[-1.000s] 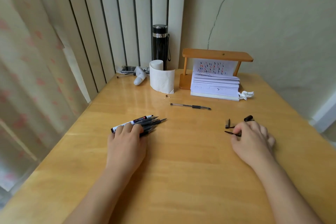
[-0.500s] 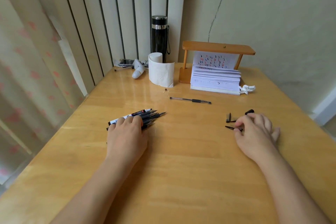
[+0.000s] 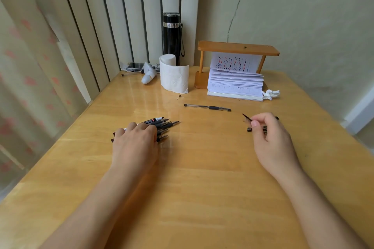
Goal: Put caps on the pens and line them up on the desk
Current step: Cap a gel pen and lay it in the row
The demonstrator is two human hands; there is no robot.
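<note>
right hand (image 3: 271,139) lifted a cap (image 3: 247,117) | left hand (image 3: 135,141) stays on pens (image 3: 164,127)

A bundle of uncapped dark pens (image 3: 162,126) lies left of centre, tips pointing right. One capped clear pen (image 3: 207,107) lies crosswise above centre. Small black caps (image 3: 249,129) sit centre-right.

Back of the surface (image 3: 202,198) is pretty cluttered: black flask (image 3: 171,38) in the corner, loo roll (image 3: 175,76) right in front of it, a wooden stand (image 3: 237,50) with a paper stack (image 3: 235,85) under it, crumpled tissue (image 3: 271,94) just beside that. Striped curtains (image 3: 91,26) on the left, cracked wall (image 3: 303,16) behind.
</note>
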